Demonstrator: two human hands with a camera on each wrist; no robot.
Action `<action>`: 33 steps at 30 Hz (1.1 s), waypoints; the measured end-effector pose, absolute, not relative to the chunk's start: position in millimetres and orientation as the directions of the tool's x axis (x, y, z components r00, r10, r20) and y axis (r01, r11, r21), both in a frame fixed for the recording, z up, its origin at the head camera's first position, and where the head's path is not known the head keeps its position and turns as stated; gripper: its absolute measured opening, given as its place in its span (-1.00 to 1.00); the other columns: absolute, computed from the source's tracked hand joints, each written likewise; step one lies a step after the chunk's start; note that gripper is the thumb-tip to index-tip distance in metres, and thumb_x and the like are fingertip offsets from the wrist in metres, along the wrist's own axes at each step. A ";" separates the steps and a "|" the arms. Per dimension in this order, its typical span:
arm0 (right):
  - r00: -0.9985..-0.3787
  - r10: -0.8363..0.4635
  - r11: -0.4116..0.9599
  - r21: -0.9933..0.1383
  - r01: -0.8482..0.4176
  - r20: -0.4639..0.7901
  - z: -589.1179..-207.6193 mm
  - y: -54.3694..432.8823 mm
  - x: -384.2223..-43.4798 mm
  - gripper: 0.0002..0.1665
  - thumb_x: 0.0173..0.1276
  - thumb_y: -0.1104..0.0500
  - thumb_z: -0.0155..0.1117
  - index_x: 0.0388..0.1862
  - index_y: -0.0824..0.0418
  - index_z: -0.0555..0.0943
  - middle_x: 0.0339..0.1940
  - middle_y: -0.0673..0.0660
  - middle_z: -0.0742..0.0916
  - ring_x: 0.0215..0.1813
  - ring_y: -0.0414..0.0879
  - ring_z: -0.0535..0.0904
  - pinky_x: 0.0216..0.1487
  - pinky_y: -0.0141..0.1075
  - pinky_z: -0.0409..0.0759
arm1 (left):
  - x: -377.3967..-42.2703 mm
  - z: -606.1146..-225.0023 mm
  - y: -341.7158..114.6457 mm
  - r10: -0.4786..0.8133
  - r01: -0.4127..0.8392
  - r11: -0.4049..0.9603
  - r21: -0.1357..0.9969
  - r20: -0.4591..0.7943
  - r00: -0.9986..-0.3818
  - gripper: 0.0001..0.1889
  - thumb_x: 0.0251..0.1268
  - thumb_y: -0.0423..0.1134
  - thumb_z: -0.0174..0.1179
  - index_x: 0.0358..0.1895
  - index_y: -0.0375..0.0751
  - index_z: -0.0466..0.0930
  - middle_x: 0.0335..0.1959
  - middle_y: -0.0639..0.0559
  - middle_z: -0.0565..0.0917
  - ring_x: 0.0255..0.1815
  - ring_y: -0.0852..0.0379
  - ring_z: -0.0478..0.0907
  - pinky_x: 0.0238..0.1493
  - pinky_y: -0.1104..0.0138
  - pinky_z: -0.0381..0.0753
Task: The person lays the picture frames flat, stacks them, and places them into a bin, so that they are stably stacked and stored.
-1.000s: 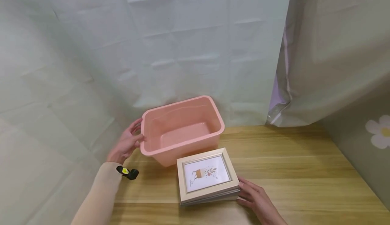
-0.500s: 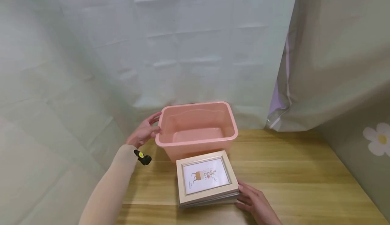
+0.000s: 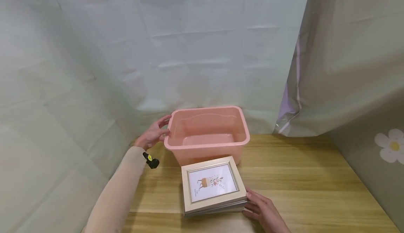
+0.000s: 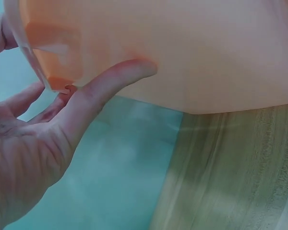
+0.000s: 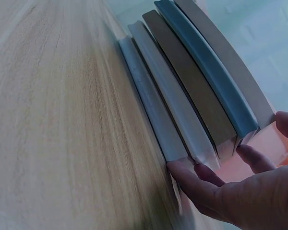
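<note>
My left hand is at the left end of a pink plastic bin, its fingers against the end and its thumb by the rim. Seen from the left wrist, the straight thumb lies along the bin's wall. In front of the bin lies a stack of picture frames; the top one is cream with an animal print. My right hand rests its fingertips on the stack's right side. Several frame edges in grey, brown, blue and beige show in the right wrist view, fingers spread across their ends.
A wooden tabletop stretches out to the right. Pale sheeting hangs close behind the bin and along the left. A grey-brown curtain and a panel with a white flower border the right.
My left hand has moved right along with the bin, which has turned so its long side faces me more squarely. The frames and my right hand have barely moved.
</note>
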State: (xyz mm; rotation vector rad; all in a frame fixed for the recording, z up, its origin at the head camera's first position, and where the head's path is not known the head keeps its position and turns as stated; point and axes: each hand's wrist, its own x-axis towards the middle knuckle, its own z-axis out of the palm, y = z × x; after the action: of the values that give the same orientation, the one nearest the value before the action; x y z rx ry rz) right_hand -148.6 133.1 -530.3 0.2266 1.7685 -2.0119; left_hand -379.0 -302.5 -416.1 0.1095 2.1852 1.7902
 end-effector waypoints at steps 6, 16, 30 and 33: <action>-0.881 -0.278 -0.085 -0.904 0.419 -0.383 -530.0 137.4 -147.7 -0.11 0.77 -0.11 0.02 0.71 0.52 0.14 0.56 0.52 0.55 0.35 0.02 0.72 0.38 0.10 0.74 | -366.4 -421.6 -300.0 0.192 -0.119 0.231 0.966 -0.165 -0.967 -0.12 0.56 -0.39 0.14 0.82 0.00 -0.04 0.83 -0.26 0.06 0.56 -0.27 0.43 0.01 0.30 0.85; -0.870 -0.335 -0.012 -0.921 0.388 -0.362 -516.5 154.6 -164.3 -0.08 0.74 -0.09 0.10 0.71 0.53 0.12 0.59 0.47 0.54 0.43 0.02 0.65 0.39 -0.13 0.73 | -290.9 -430.7 -293.5 -0.123 -0.169 0.134 0.977 -0.153 -0.981 -0.10 0.74 0.10 -0.14 0.82 -0.16 -0.42 0.84 -0.35 -0.24 0.82 -0.41 -0.04 0.63 -0.18 0.46; -0.771 -0.539 0.021 -0.921 0.390 -0.339 -515.7 166.2 -219.4 -0.03 0.75 -0.05 0.12 0.70 0.63 0.01 0.47 0.49 0.64 0.26 -0.04 0.77 0.32 -0.11 0.78 | -181.2 -478.1 -233.6 0.121 -0.449 0.016 0.893 -0.448 -0.886 -0.12 0.60 0.09 0.00 0.69 -0.44 -0.05 0.61 -0.74 0.12 0.62 -0.67 0.21 0.40 -0.29 0.63; -0.737 -0.593 -0.002 -0.915 0.404 -0.324 -518.7 166.2 -221.5 -0.05 0.76 -0.01 0.13 0.69 0.63 0.01 0.41 0.38 0.71 0.25 -0.04 0.77 0.32 -0.11 0.76 | -168.4 -479.9 -222.7 0.165 -0.479 0.031 0.877 -0.477 -0.863 -0.11 0.59 0.09 0.03 0.68 -0.45 -0.06 0.56 -0.65 0.28 0.57 -0.51 0.35 0.30 -0.29 0.66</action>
State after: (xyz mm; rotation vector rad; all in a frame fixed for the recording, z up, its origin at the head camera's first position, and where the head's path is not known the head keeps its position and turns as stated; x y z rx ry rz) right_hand -221.5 166.2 -518.7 -0.2002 1.5797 -1.8192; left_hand -168.4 -222.7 -479.9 -0.3175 1.8621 1.8836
